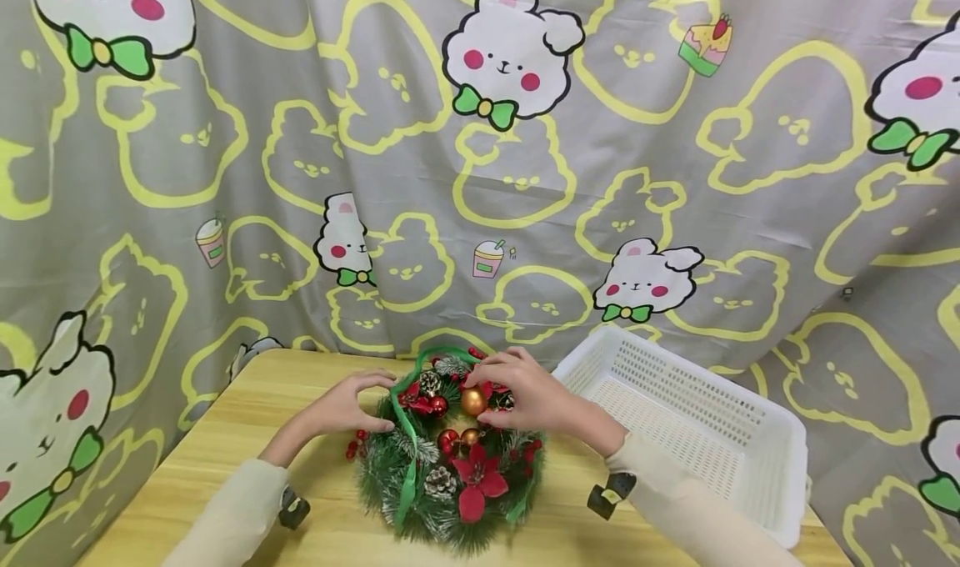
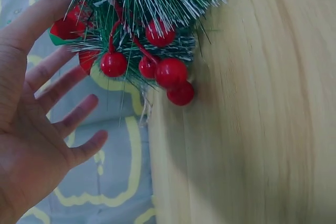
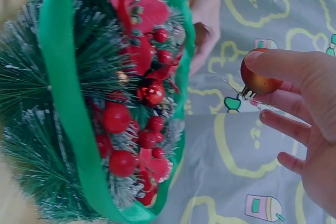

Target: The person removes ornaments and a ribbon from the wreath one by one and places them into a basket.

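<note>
I take the wreath [image 1: 450, 459] as my landmark: it lies flat on the wooden bench [image 1: 225, 434], near the front edge, with a green ribbon [image 1: 407, 459] looped over its left half. At the wreath's upper left rim I see my left hand [image 1: 352, 404], fingers spread wide and fairly straight, thumb against the ribbon and needles, gripping nothing; the left wrist view shows a cluster of red berries [image 2: 157, 69] hanging off the wreath just beside that open palm. At the wreath's upper right my right hand [image 1: 525, 396] pinches a gold bauble [image 1: 474, 401] between thumb and fingertips, held just above the greenery. Right of the wreath, near it, sits a white perforated basket [image 1: 720, 434] on the bench.
</note>
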Tool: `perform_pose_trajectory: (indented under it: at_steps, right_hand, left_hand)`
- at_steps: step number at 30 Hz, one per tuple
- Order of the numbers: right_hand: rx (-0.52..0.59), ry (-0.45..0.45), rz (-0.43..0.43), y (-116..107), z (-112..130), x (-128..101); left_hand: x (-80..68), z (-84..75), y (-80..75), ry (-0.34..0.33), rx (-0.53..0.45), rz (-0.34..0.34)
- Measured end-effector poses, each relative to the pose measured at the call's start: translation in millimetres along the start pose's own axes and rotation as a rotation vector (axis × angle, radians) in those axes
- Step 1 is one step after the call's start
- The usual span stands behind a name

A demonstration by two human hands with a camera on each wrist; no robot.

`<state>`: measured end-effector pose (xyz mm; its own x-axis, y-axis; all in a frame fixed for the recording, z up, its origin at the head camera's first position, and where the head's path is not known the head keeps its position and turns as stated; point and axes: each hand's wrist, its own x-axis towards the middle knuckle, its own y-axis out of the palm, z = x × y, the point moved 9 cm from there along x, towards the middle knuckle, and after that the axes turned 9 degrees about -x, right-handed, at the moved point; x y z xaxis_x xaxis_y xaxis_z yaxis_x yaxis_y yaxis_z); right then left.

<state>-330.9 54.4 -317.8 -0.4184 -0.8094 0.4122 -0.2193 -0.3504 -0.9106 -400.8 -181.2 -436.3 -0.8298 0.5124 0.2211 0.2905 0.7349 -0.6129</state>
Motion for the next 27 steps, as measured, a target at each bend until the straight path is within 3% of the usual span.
perform_pose_trajectory:
  at_steps: [5,10,15,22,27]
  right_hand:
    - [0.010,0.026,-0.010,-6.6,-5.7,0.1]
    - [0.009,0.040,-0.032,-12.0,-12.0,-2.8]
    - [0.002,0.043,-0.057,-16.7,-16.4,-3.8]
    - [-0.007,0.040,-0.068,-21.5,-21.5,-1.9]
    - [-0.032,0.052,-0.077,-25.5,-28.1,-2.5]
  left_hand:
    - [-4.0,-1.0,0.5,0.018,0.050,0.008]
    - [-7.8,-2.0,3.3,-0.004,0.058,0.024]
    - [-11.0,-3.8,3.8,-0.022,0.139,-0.009]
    - [-16.6,-18.3,-3.7,0.147,0.316,-0.132]
    - [-19.0,-18.3,-8.5,0.181,0.331,-0.162]
